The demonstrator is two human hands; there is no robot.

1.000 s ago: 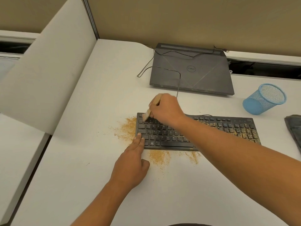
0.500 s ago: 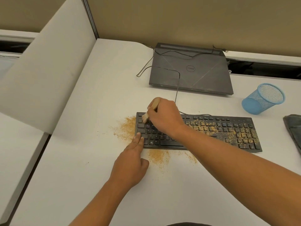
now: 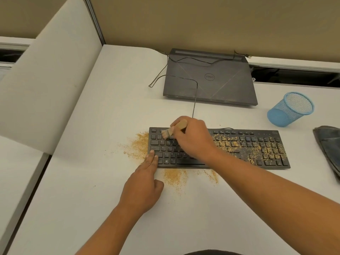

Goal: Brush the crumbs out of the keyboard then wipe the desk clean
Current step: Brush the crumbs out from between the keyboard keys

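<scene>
black keyboard [image 3: 239, 150] lies on the white table [image 3: 92, 126], approx centre. right hand [image 3: 193, 140] grips a small wooden brush [image 3: 173, 130], fingers curled round the handle; bristles touch the top-left keys. left hand [image 3: 145, 183] lies flat w/ fingers straight, tips pressing the keyboard's near-left corner. crumbs [image 3: 237, 144] cover the right half of the keys; left keys look mostly clean. more tan crumbs [image 3: 138, 146] sit on the table just left of the keyboard & a patch in front of it [image 3: 174, 176]. closed dark laptop [image 3: 209, 80] behind, cable looped over it. blue mesh cup [image 3: 289, 109] tipped on its side far right. dark cloth [image 3: 329, 146] at the right edge, beside the keyboard.
</scene>
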